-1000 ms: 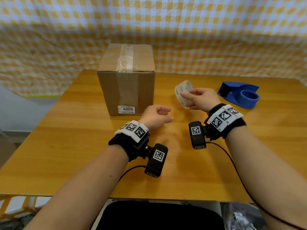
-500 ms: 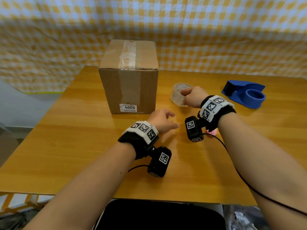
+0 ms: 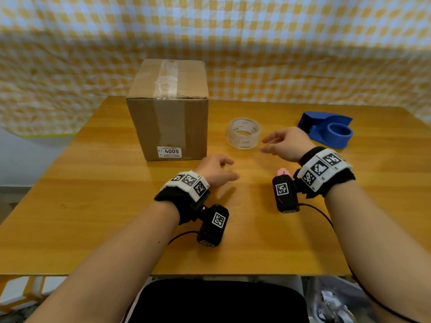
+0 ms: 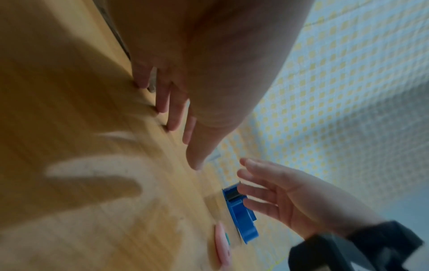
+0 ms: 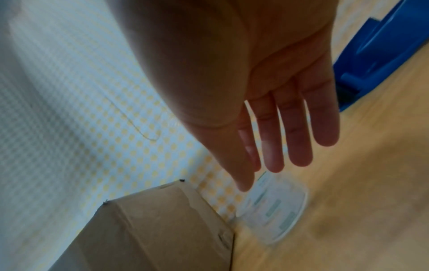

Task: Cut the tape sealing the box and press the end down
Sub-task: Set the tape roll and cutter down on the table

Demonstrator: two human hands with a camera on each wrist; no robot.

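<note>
Wood table [image 3: 98, 206], checkered cloth behind. Box [image 3: 169, 127] at my 11 o'clock, tape [image 3: 168, 79] across top. Left hand [image 3: 215, 170] relaxed, empty; right hand [image 3: 288, 144] spread, empty, beside roll [image 3: 243, 134].

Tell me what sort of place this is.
Probably a makeshift packing or recording station, not a home kitchen: a taped cardboard box labelled 4005 stands on a wooden table, beside a clear tape roll and blue tape dispenser, before a checked cloth backdrop.
</note>
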